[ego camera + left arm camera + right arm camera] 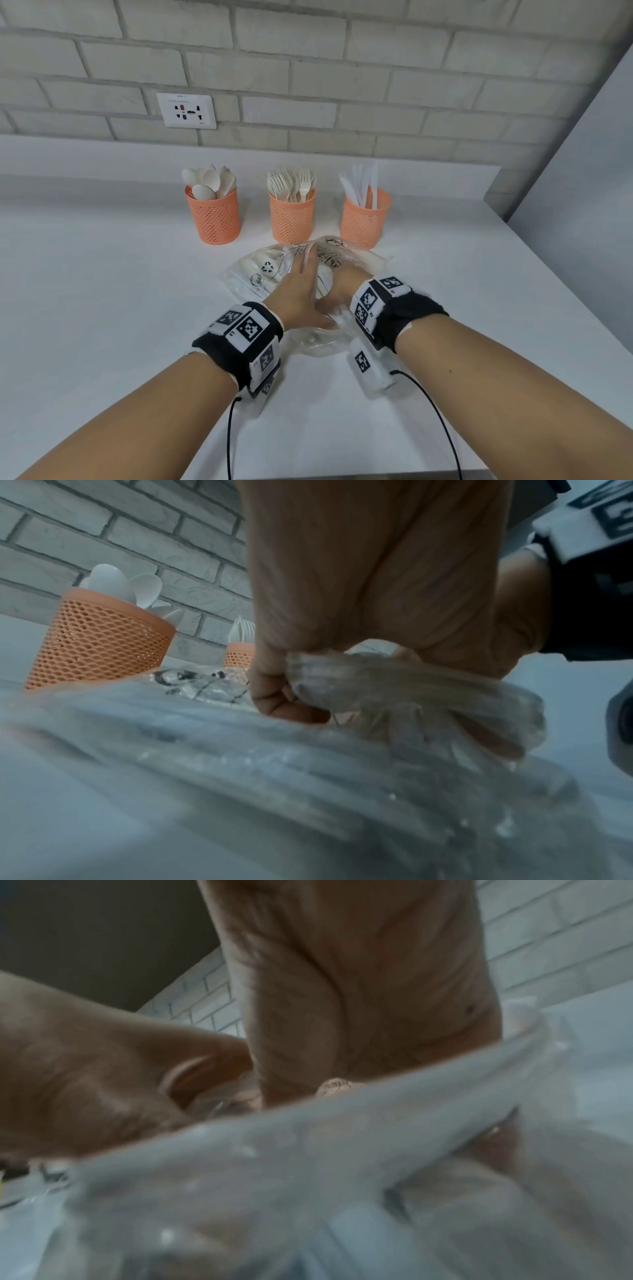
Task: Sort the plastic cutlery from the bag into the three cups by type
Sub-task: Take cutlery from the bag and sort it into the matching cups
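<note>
A clear printed plastic bag [260,270] with white cutlery inside lies on the white counter [102,291] in front of three orange mesh cups. The left cup [215,219] holds spoons, the middle cup [292,219] forks, the right cup [363,222] knives. My left hand [298,287] lies over the bag. In the left wrist view its thumb and curled fingers [284,696] pinch a fold of the bag film [394,680]. My right hand [342,284] reaches into the bag's mouth. Blurred plastic [308,1177] hides its fingers below the palm [359,1001].
A grey brick wall [308,68] with a socket plate [186,110] rises behind the counter's raised back ledge. A plain wall [582,171] closes the right side. Cables [442,421] trail from both wrist bands toward the counter's front edge.
</note>
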`<action>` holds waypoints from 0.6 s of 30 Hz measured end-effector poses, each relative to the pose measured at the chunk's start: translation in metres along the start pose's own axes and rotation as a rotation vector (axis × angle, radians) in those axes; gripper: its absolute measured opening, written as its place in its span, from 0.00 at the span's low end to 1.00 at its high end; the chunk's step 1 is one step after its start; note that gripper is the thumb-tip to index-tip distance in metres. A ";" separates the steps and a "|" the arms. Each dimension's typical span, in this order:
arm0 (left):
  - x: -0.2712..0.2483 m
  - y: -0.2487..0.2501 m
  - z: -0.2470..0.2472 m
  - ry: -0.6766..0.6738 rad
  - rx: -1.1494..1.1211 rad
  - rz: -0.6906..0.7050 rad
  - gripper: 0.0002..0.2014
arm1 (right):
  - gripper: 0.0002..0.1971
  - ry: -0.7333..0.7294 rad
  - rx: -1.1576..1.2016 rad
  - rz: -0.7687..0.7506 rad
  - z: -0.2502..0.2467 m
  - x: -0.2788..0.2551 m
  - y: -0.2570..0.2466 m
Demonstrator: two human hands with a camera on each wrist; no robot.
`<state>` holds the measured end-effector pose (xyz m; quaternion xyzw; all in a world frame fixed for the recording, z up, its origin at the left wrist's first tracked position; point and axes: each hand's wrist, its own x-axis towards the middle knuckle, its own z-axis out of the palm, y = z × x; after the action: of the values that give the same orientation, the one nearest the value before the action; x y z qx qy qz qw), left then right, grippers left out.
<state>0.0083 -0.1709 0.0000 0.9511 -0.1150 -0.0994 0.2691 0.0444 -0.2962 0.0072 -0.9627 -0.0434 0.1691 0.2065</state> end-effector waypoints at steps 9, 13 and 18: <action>0.002 0.000 -0.004 -0.071 0.010 -0.023 0.68 | 0.11 -0.178 0.069 0.126 -0.001 0.008 -0.008; 0.000 0.001 -0.003 -0.076 0.012 -0.025 0.67 | 0.05 -0.184 0.140 0.187 -0.005 0.009 -0.012; -0.002 -0.001 -0.001 -0.082 -0.019 -0.027 0.68 | 0.07 -0.225 0.159 0.226 -0.014 0.017 -0.014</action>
<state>0.0067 -0.1692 0.0011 0.9451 -0.1120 -0.1429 0.2716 0.0645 -0.2858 0.0197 -0.9172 0.0559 0.3006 0.2556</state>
